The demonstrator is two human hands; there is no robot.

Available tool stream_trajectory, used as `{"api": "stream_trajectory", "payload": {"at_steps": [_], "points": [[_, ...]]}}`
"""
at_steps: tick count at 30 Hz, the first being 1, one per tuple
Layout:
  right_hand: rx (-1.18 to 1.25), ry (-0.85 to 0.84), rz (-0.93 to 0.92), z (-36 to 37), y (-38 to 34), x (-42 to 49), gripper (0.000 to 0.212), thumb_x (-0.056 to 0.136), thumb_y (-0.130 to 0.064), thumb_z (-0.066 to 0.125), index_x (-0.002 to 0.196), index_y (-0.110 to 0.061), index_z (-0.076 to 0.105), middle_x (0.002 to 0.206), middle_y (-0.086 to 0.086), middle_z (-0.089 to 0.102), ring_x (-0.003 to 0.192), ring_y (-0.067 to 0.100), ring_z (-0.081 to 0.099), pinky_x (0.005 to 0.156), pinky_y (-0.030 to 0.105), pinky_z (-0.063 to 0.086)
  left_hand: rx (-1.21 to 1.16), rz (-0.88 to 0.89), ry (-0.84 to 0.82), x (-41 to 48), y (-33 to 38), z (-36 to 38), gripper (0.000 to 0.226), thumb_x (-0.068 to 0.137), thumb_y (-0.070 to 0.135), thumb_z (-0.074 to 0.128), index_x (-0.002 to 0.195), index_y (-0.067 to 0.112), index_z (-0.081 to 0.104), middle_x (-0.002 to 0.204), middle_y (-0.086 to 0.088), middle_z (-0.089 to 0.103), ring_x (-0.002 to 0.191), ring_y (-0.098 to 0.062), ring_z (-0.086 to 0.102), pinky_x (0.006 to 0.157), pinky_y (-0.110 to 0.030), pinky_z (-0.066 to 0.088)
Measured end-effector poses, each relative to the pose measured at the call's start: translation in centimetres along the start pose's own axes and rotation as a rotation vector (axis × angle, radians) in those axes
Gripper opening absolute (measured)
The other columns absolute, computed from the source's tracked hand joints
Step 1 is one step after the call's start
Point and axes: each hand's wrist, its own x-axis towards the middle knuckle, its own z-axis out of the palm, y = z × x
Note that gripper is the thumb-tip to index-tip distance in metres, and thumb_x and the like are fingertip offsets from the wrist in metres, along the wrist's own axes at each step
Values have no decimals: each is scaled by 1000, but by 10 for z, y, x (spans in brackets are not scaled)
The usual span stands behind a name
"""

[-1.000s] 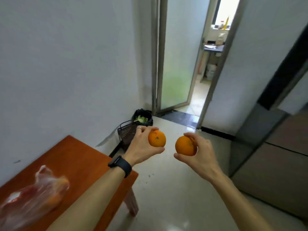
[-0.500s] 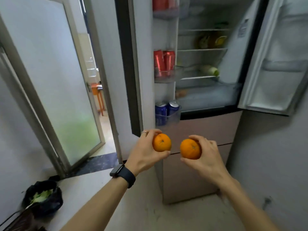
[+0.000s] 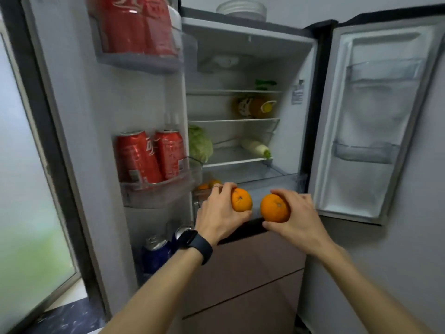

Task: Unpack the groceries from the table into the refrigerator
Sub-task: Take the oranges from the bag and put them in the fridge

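My left hand [image 3: 218,213] grips one orange [image 3: 241,200]. My right hand [image 3: 297,219] grips a second orange [image 3: 274,208]. Both are held side by side just in front of the clear drawer [image 3: 272,183] at the bottom of the open refrigerator [image 3: 298,131]. Other oranges [image 3: 209,184] lie in that drawer at its left end, behind my left hand. The table is out of view.
The left door [image 3: 79,131] holds red cans [image 3: 149,156] in two bins and blue cans [image 3: 156,251] below. On the shelves sit a cabbage [image 3: 199,143], a white radish [image 3: 255,148] and a yellow bottle [image 3: 256,106]. The right door [image 3: 380,121] has bare bins. Brown drawers [image 3: 245,273] are below.
My view turned from the table and doorway to the open refrigerator and came close to it. Both hands kept hold of their oranges and now sit at the bottom drawer.
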Motion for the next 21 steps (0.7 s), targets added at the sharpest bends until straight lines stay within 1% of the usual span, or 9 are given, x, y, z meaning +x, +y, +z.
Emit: {"api": "stream_trajectory", "payload": {"at_steps": [3, 5, 9, 11, 12, 15, 18, 19, 21], "points": [[-8, 7, -12, -2, 16, 52, 77, 69, -41, 87, 134, -32, 48, 124, -15, 53, 114, 10, 32, 91, 28, 36, 22, -75, 14, 52, -2, 17, 66, 73, 57, 74, 127, 33, 46, 125, 0, 49, 107, -29, 60, 81, -37, 51], [-9, 0, -20, -1, 26, 85, 78, 70, -43, 86, 136, -31, 47, 128, -12, 54, 115, 10, 32, 93, 30, 37, 53, -120, 14, 82, -7, 28, 65, 74, 58, 72, 127, 32, 46, 124, -1, 50, 107, -30, 60, 81, -37, 50], [-27, -41, -10, 13, 47, 152, 88, 71, -53, 83, 144, -26, 42, 136, -3, 53, 123, 20, 42, 98, 36, 42, 119, -241, -3, 133, -22, 48, 66, 77, 60, 70, 129, 29, 44, 126, -3, 50, 108, -30, 58, 75, -35, 45], [-53, -92, -1, 27, 61, 188, 93, 71, -59, 80, 147, -23, 41, 137, 1, 55, 124, 23, 47, 99, 39, 44, 136, -303, -1, 157, -34, 60, 69, 75, 61, 71, 130, 27, 45, 127, -4, 51, 109, -31, 59, 78, -36, 48], [-68, -129, -7, 36, 68, 206, 94, 70, -62, 79, 146, -23, 41, 136, 2, 56, 122, 24, 50, 98, 39, 46, 148, -332, -5, 168, -42, 66, 70, 75, 61, 71, 129, 26, 45, 128, -4, 52, 109, -31, 59, 79, -37, 49], [-112, -290, -48, 66, 88, 256, 92, 70, -68, 75, 144, -23, 43, 134, 3, 58, 119, 24, 55, 96, 38, 48, 216, -424, -40, 202, -63, 80, 67, 74, 58, 73, 124, 21, 48, 126, -6, 56, 112, -32, 58, 77, -35, 46], [-132, -474, -123, 96, 106, 296, 87, 69, -73, 73, 137, -24, 50, 130, 2, 61, 115, 23, 58, 96, 41, 50, 315, -507, -150, 232, -87, 86, 68, 71, 60, 76, 120, 19, 53, 122, -6, 59, 110, -31, 59, 78, -35, 49], [-135, -536, -149, 107, 112, 307, 84, 69, -73, 72, 135, -25, 52, 126, 1, 63, 110, 20, 61, 93, 40, 52, 341, -525, -202, 241, -96, 88, 69, 69, 62, 76, 118, 19, 55, 121, -7, 60, 109, -30, 60, 80, -36, 52], [-123, -676, -200, 129, 121, 325, 74, 72, -73, 70, 129, -27, 54, 113, 0, 69, 89, 13, 70, 81, 32, 55, 381, -563, -306, 256, -113, 91, 70, 67, 63, 78, 118, 18, 58, 120, -7, 62, 107, -28, 61, 84, -35, 54]]}}
